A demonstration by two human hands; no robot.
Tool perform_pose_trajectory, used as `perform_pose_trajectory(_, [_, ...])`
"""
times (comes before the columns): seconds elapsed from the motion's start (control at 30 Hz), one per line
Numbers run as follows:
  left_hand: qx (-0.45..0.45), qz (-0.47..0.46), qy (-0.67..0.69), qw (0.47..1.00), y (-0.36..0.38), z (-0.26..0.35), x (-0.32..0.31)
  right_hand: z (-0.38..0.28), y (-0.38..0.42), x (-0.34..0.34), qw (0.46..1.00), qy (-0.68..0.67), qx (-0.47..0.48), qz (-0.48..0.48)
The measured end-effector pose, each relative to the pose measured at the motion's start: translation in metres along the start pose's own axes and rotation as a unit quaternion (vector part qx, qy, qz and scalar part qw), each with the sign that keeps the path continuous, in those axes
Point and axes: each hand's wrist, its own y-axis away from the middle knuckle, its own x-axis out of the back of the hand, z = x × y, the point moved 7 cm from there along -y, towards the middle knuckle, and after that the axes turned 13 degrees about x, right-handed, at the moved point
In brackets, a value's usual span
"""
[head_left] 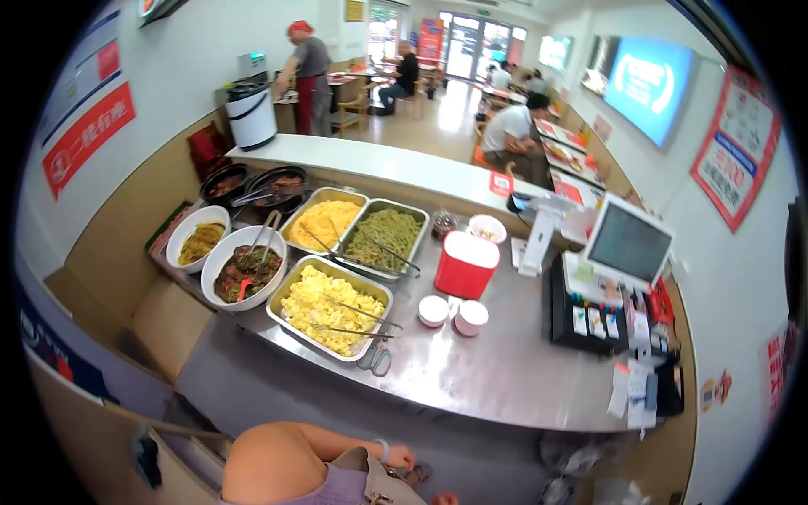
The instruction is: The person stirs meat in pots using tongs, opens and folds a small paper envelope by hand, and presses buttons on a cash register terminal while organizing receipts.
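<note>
Shoulder bag (pixel 371 481), beige, sits at the very bottom of the view against a lilac top. Its long axis seems to run from lower right up toward the left, though too little of it shows for me to name which way it points. My left hand (pixel 399 459), a bracelet on the wrist, lies just beside the bag's upper edge with the fingers curled over a small dark item (pixel 418 474). I cannot tell whether it is gripping it. Only the fingertips of my right hand (pixel 443 498) show at the bottom edge, so I can't tell its grip either.

Beyond them runs a steel serving counter (pixel 497 379) in a canteen. Behind it, diners sit at tables and a person in a red cap (pixel 307 71) stands by the far wall.

At the counter's near edge, a steel pan (pixel 332 307) holds pale yellow crumbled food with tongs laid across it, and scissors (pixel 379 360) lie just beside its near corner. Behind it, one pan (pixel 324 220) holds orange-yellow food and another (pixel 385 237) holds green beans. Toward the left end, a white bowl (pixel 244 271) holds dark food and a second bowl (pixel 200 240) holds brownish food, with two dark pots (pixel 252 183) behind them. A red box with a white lid (pixel 465 263) stands mid-counter, with two small white lidded cups (pixel 453 313) in front of it. A till screen (pixel 629 244) stands at the right end.
</note>
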Motion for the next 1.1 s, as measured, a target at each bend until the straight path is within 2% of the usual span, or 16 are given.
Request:
perform_pose_trajectory(0.07, [0.03,0.006,0.063,0.998,-0.046,-0.02,-0.013,-0.017,-0.025,0.044,0.999,0.002,0.012,-0.032])
perform_pose_trajectory(0.1, [0.093,0.015,0.071,0.993,-0.036,-0.021,-0.005,-0.025,-0.038,0.064,0.985,0.15,0.031,-0.075])
perform_pose_trajectory(0.17, [0.183,0.073,0.107,0.974,-0.024,-0.031,0.013,-0.049,-0.058,0.094,0.907,0.391,0.069,-0.14])
perform_pose_trajectory(0.23, [0.253,0.173,0.162,0.938,-0.009,-0.08,0.031,-0.082,-0.076,0.09,0.857,0.469,0.097,-0.192])
perform_pose_trajectory(0.33, [0.352,0.297,0.222,0.859,0.055,-0.133,0.037,-0.132,-0.104,0.071,0.82,0.488,0.152,-0.259])
perform_pose_trajectory(0.4, [0.435,0.406,0.296,0.747,0.119,-0.168,0.024,-0.165,-0.119,0.045,0.794,0.483,0.2,-0.31])
perform_pose_trajectory(0.47, [0.458,0.515,0.309,0.655,0.166,-0.208,-0.004,-0.194,-0.127,0.003,0.765,0.459,0.254,-0.373])
perform_pose_trajectory(0.57, [0.441,0.597,0.484,0.463,0.203,-0.267,-0.07,-0.249,-0.105,-0.081,0.724,0.418,0.297,-0.461])
perform_pose_trajectory(0.67, [0.25,0.559,0.761,0.213,0.18,-0.359,-0.152,-0.336,-0.014,-0.203,0.701,0.45,0.208,-0.513])
perform_pose_trajectory(0.7, [0.205,0.541,0.801,0.154,0.174,-0.383,-0.17,-0.346,0.01,-0.242,0.699,0.446,0.209,-0.518])
perform_pose_trajectory(0.73, [0.287,0.559,0.724,0.284,0.196,-0.368,-0.167,-0.351,0.034,-0.277,0.698,0.42,0.203,-0.543])
perform_pose_trajectory(0.77, [0.288,0.561,0.722,0.283,0.21,-0.353,-0.165,-0.353,0.055,-0.314,0.697,0.393,0.197,-0.567])
perform_pose_trajectory(0.83, [0.182,0.584,0.74,0.28,0.259,-0.31,-0.121,-0.347,0.098,-0.39,0.68,0.371,0.205,-0.598])
perform_pose_trajectory(0.97, [0.14,0.548,0.78,0.269,0.301,-0.366,-0.07,-0.332,0.179,-0.53,0.657,0.32,0.187,-0.656])
perform_pose_trajectory(1.03, [0.02,0.472,0.851,0.227,0.336,-0.386,-0.034,-0.317,0.22,-0.594,0.633,0.258,0.168,-0.71])
perform_pose_trajectory(1.1, [0.068,0.496,0.827,0.255,0.388,-0.391,0.01,-0.314,0.255,-0.648,0.614,0.252,0.166,-0.729])
